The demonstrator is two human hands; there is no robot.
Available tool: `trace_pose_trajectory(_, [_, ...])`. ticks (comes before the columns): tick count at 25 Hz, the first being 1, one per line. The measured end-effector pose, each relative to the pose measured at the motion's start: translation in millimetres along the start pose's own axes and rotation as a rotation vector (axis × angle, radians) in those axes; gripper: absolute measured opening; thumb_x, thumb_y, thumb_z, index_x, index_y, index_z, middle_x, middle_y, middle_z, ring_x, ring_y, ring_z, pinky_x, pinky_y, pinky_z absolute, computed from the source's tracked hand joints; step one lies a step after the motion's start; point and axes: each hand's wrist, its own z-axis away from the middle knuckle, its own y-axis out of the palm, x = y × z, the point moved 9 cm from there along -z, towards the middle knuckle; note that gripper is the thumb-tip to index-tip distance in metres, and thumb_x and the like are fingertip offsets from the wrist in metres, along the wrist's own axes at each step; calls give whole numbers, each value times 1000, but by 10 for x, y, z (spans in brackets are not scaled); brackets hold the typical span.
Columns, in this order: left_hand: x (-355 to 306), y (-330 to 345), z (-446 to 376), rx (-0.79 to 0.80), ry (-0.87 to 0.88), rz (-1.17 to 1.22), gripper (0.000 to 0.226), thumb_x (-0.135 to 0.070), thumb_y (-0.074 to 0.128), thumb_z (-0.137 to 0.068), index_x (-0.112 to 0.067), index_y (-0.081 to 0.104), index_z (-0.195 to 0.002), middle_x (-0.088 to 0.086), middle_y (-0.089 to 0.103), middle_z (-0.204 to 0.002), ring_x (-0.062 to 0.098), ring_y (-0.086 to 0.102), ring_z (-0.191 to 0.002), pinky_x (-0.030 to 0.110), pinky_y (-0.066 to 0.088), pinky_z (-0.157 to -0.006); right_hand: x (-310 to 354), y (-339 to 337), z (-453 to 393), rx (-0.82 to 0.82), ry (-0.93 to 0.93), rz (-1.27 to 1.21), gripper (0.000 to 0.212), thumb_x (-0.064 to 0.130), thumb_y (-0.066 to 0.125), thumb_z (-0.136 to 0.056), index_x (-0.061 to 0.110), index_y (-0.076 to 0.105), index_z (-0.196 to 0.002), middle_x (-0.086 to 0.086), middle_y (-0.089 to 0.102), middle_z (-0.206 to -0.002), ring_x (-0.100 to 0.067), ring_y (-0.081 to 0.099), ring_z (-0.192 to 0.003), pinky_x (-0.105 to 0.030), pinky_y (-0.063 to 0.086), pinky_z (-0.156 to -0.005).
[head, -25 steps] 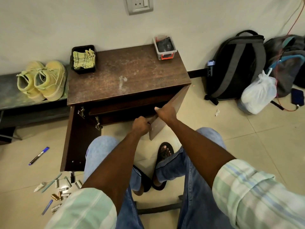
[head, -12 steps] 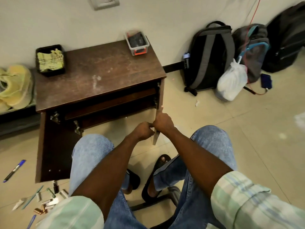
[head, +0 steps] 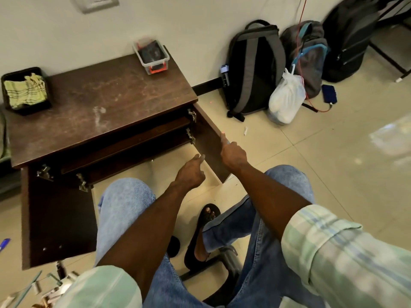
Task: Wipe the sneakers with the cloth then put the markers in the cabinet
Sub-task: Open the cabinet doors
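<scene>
- Two sleeves in pale green check fill the bottom edge, with blue jeans beneath them; a sandalled foot [head: 204,221] rests on the floor between the knees
- Bottom left, a blurred litter of small things lies on the floor, possibly markers [head: 33,287], though the view is too smeared to say; a blue marker tip [head: 4,242] pokes in at the left edge
- Left hand [head: 191,172] hangs just inside the open right door [head: 211,147], fingers loosely curled and holding nothing; its fingertips are near the door's inner face, contact unclear
- Right hand [head: 233,152] grips the door's outer edge, fingers wrapped over it
- Cabinet [head: 100,112] stands with both doors swung open, the left door [head: 57,218] wide; a shelf shows inside
- Cloth [head: 25,91], yellow-green check, lies in a black tray [head: 26,107] on the cabinet's far left corner; a clear box [head: 152,55] sits at the far right corner
- Backpacks [head: 255,70] and a white bag [head: 287,96] lean at the wall
</scene>
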Motion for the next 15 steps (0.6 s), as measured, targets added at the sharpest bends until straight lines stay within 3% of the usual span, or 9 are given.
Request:
trace_pose_trajectory(2, [-28,0,-4,-2,12,-35,64,-15,55,-92,-20,28,-150,3,24,-158,24,33,-141,33,37,-107,-73,29,-66,27,28,8,64,18,39,-99,28,4,-152,-21,48,-124,-32,57,-101,-34,47,-72])
trace_pose_trajectory(4, [2,-14,0,-1,-3,-47,65,-15,55,-92,-20,27,-150,4,22,-159,26,33,-141,35,37,-108,-100,78,-77,54,92,7,69,20,43,-98,29,1,-151,-25,35,-141,-39,49,-118,-42,49,-90])
trace_pose_trajectory(7, [85,-99,65,-25,-33,-42,67,-13,54,-91,-19,26,-150,6,20,-159,26,30,-142,36,34,-109,43,49,-19,6,79,112,66,20,41,-99,15,2,-152,-22,3,-157,-44,12,-142,-51,24,-114])
trace_pose_trajectory(9, [150,-202,127,-57,-46,-31,66,-12,54,-91,-18,26,-150,6,21,-159,25,29,-142,36,33,-110,314,-14,63,-99,-86,193,67,16,43,-97,6,4,-151,-22,-1,-157,-41,2,-145,-49,14,-118])
trace_pose_trajectory(11, [264,-333,245,-99,-75,-22,65,-12,54,-92,-18,26,-150,6,22,-158,24,28,-143,37,32,-111,619,16,196,-86,-231,146,69,12,51,-92,5,15,-150,-21,10,-157,-37,11,-145,-45,19,-118])
trace_pose_trajectory(12, [336,-396,319,-120,-97,-19,65,-12,53,-92,-17,25,-151,5,22,-158,24,27,-143,37,30,-112,772,50,271,-53,-288,108,63,10,53,-89,5,28,-146,-19,24,-153,-36,25,-141,-42,28,-114])
trace_pose_trajectory(15, [566,-564,617,-185,-164,-4,64,-12,52,-93,-16,25,-151,6,23,-158,23,26,-144,36,27,-113,1186,98,549,-7,-407,-5,37,7,53,-85,6,57,-122,-12,58,-122,-28,56,-112,-35,48,-92])
